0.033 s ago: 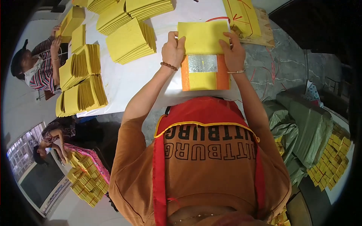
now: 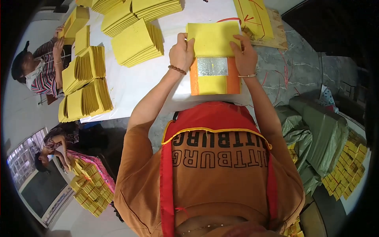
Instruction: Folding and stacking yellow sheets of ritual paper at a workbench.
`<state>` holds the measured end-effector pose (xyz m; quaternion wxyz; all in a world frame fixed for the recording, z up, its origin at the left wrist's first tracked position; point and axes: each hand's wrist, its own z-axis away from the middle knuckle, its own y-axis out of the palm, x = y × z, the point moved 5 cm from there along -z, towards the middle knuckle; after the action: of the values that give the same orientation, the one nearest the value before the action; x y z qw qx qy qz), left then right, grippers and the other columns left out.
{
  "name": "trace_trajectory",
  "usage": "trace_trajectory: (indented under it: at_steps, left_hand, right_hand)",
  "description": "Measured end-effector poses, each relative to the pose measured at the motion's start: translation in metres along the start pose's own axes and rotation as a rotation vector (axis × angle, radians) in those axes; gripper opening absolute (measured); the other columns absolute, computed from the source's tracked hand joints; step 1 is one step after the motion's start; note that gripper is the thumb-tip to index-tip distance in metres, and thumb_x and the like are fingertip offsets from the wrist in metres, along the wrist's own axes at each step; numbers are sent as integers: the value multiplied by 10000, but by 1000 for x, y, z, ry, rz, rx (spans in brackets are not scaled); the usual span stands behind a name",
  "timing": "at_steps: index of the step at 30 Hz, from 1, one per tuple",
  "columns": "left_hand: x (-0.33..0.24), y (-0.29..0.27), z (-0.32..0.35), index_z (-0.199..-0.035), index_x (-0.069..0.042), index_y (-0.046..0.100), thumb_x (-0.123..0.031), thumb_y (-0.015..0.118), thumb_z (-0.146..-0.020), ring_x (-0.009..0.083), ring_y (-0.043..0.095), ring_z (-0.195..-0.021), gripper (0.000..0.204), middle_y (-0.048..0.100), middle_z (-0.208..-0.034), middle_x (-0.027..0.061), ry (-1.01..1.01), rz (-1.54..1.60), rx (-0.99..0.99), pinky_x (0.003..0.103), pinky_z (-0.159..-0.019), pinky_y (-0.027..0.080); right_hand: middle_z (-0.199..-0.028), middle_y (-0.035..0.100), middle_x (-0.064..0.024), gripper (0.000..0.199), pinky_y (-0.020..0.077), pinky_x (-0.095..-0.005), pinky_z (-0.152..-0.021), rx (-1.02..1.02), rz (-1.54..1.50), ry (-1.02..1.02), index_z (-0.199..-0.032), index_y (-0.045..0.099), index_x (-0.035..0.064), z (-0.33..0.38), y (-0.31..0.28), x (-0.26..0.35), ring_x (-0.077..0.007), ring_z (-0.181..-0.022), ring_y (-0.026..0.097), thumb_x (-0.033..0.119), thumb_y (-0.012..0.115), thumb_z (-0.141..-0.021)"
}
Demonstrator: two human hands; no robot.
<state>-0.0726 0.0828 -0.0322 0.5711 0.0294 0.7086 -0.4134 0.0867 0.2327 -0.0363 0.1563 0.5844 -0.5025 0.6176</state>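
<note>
At the near edge of the table, a yellow paper stack (image 2: 213, 41) lies between my two hands. My left hand (image 2: 181, 53) grips its left side, with the thumb on top and the fingers curled at the edge. On its right side, my right hand (image 2: 246, 54) has the thumb over the top and the fingers bent around the edge. Closer to my body, a yellow sheet with orange side strips (image 2: 233, 81) and a silver foil square (image 2: 212, 66) shows. Whether this sheet is joined to the stack is hidden.
Several fanned yellow paper stacks (image 2: 138, 42) cover the table's left half. A red-tied yellow bundle (image 2: 256, 19) rests on a board at far right. Two people work at left, one holding a yellow block (image 2: 77, 24). Green wrapped bales (image 2: 318, 130) stand at right.
</note>
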Motion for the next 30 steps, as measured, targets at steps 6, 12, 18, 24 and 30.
trace_trajectory:
  at_steps: [6,12,18,24,30]
  left_hand:
    - [-6,-3,-6,-933,-34,472,-247,497,-877,350,563,-532,222,574,-570,154,96,-175,-1,421,-499,417]
    - [5,1,-14,-919,-39,481,-275,510,-860,293,572,-528,244,579,-568,121,-20,-66,69,397,-513,421]
    - [2,-1,-14,-967,-34,493,-262,536,-838,263,588,-601,266,608,-674,123,-99,-19,94,377,-535,424]
    - [-57,-6,-5,-1125,-53,520,-236,613,-787,284,500,-1035,396,529,-1142,152,629,-493,-280,400,-825,400]
    - [-58,52,27,-1244,-68,454,-352,555,-824,266,374,-1214,517,459,-1266,105,854,-567,275,434,-987,288]
  right_hand:
    - [-823,627,-110,234,452,-341,-649,10,87,22,-976,597,104,-8,3,-3,-266,-724,594,243,613,-788]
    - [-827,631,-107,224,457,-347,-666,14,-26,57,-949,588,87,-12,9,-18,-282,-731,596,229,616,-779]
    - [-839,635,-109,211,458,-345,-680,17,80,77,-937,591,83,-12,5,-11,-287,-752,605,215,619,-775]
    - [-831,629,-110,202,458,-363,-689,7,-21,70,-926,585,80,-11,7,-12,-300,-770,601,201,622,-769]
    - [-799,620,-128,187,458,-364,-681,2,37,49,-911,577,52,-10,6,-10,-296,-753,601,177,609,-775]
